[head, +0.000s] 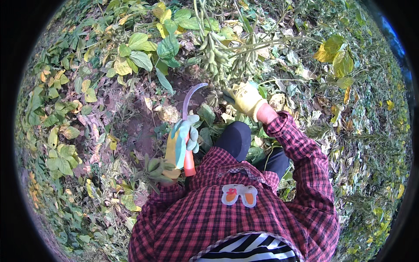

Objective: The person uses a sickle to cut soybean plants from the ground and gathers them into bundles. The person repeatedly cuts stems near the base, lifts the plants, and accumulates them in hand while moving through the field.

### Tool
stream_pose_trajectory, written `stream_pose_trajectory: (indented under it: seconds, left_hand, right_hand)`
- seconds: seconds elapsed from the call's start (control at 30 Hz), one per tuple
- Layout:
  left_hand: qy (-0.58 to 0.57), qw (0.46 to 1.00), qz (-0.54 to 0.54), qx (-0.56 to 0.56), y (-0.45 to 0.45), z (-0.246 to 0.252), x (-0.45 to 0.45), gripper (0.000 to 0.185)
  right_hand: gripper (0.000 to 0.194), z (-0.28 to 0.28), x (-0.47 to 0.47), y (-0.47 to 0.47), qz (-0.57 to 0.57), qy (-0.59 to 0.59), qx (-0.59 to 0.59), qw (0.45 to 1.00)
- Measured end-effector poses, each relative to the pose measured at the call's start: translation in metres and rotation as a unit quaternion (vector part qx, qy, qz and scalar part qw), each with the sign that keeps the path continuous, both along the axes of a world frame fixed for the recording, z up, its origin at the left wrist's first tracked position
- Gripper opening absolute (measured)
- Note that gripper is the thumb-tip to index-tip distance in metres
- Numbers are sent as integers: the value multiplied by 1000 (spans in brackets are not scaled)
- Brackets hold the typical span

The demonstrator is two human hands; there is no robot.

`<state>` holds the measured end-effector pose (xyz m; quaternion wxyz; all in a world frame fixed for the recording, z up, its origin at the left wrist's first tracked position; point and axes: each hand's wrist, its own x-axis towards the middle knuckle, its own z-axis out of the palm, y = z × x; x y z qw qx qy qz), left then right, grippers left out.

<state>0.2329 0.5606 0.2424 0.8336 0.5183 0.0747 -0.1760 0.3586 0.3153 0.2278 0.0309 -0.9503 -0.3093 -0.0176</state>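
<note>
My left hand (181,144), in a yellow and blue-green work glove, is closed round the orange handle (189,163) of a sickle. The sickle's curved blade (188,98) points away from me, its tip hooking right. My right hand (245,98), in a similar yellow glove, is curled low beside a soybean plant. Thick clusters of green soybean pods (214,60) hang just beyond that hand. The right fingertips are mostly hidden, so whether they grip a stem is unclear. The blade tip is left of the right hand, apart from it.
A soybean stem (278,42) stretches right to yellowing leaves (335,55). More leafy soybean plants (140,49) stand at upper left. Fuzzy pods (155,168) lie by my left wrist. Dry leaves and bare soil (139,131) surround my dark-trousered knee (234,140).
</note>
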Motion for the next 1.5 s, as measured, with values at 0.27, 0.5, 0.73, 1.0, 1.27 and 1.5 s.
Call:
stream_pose_trajectory:
  seconds: [0.27, 0.5, 0.73, 1.0, 1.27, 1.5]
  left_hand:
    - [65, 978, -166, 105, -5, 12, 9, 35]
    - [88, 981, -170, -16, 54, 56, -24, 37]
    - [-25, 984, -162, 67, 20, 19, -7, 37]
    - [51, 963, -221, 147, -13, 1, 14, 30]
    - [6, 974, -186, 133, 49, 57, -27, 31]
    - [-38, 996, 49, 63, 14, -1, 35, 39]
  right_hand:
    - [25, -7, -16, 2, 150, -126, -39, 980]
    - [30, -6, 15, -60, -236, 147, 182, 943]
    - [39, -9, -11, -42, -99, 140, 137, 976]
    - [25, -9, -30, -18, 59, -143, -48, 987]
    - [32, -12, -2, -99, -224, 14, 48, 973]
    - [28, 8, -7, -20, 38, -86, 258, 961]
